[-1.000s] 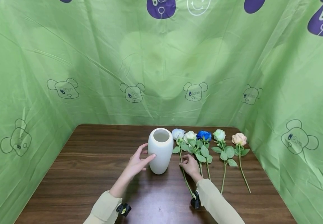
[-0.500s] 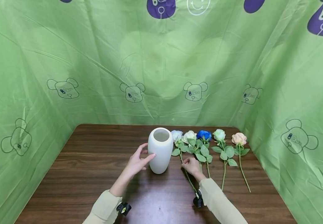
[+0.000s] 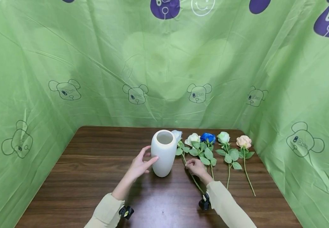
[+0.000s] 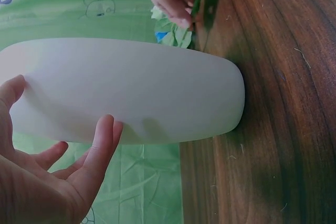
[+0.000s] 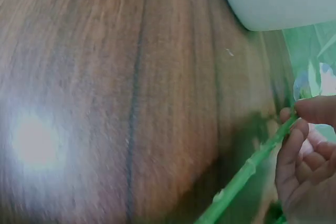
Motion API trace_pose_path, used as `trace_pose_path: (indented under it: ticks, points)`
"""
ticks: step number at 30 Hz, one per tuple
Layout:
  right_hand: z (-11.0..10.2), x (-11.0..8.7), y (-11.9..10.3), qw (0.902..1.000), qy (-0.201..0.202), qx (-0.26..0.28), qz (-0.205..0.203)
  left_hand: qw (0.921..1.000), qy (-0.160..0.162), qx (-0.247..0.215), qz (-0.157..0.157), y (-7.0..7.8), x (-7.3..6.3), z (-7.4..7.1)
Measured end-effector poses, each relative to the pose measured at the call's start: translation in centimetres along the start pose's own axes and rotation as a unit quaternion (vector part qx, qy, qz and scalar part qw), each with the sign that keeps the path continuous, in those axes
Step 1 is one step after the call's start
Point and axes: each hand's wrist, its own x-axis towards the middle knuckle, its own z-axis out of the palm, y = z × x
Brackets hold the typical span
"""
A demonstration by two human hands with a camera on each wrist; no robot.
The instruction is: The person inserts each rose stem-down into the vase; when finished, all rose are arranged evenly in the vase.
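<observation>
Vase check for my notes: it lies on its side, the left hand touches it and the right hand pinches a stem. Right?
Not on its side: the head view shows the vase standing upright on the table. The left hand does touch it and the right hand pinches a stem.

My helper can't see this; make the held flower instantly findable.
Find the white vase on the table. To its right, partly hidden behind it, is a bluish-white rose. Only this one's stem is pinched by the right hand.

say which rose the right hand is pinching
The pale bluish rose, leftmost of five in the head view: it alone is partly hidden by the vase.
</observation>
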Motion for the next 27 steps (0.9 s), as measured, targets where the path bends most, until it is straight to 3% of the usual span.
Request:
trace_pose_path:
  ticks: [3, 7, 11, 16, 20, 27]
  points:
    - [-0.6, 0.0, -0.3, 0.9992, -0.010, 0.014, -0.036, 1.0000, 0.000, -0.002, 0.000, -0.2, 0.2, 0.0]
    - [-1.5, -0.2, -1.1, 0.9956, -0.033, 0.043, -0.077, 0.9999, 0.001, -0.009, -0.005, -1.6, 1.1, 0.0]
    - [-2.3, -0.6, -2.1, 0.9902, -0.055, 0.081, -0.100, 0.9999, 0.007, -0.007, -0.012, -3.2, 1.9, 0.2]
    - [-3.1, -1.8, -4.5, 0.9842, -0.064, 0.118, -0.116, 0.9998, 0.015, -0.002, -0.010, -3.6, 2.1, 0.3]
    - [-3.5, -2.0, -5.2, 0.9744, -0.060, 0.138, -0.167, 0.9999, 0.011, -0.003, -0.011, -2.9, 1.7, 0.1]
    - [-4.0, -2.9, -7.2, 0.9409, -0.038, 0.213, -0.261, 1.0000, -0.002, 0.001, -0.003, 0.0, 0.1, -0.1]
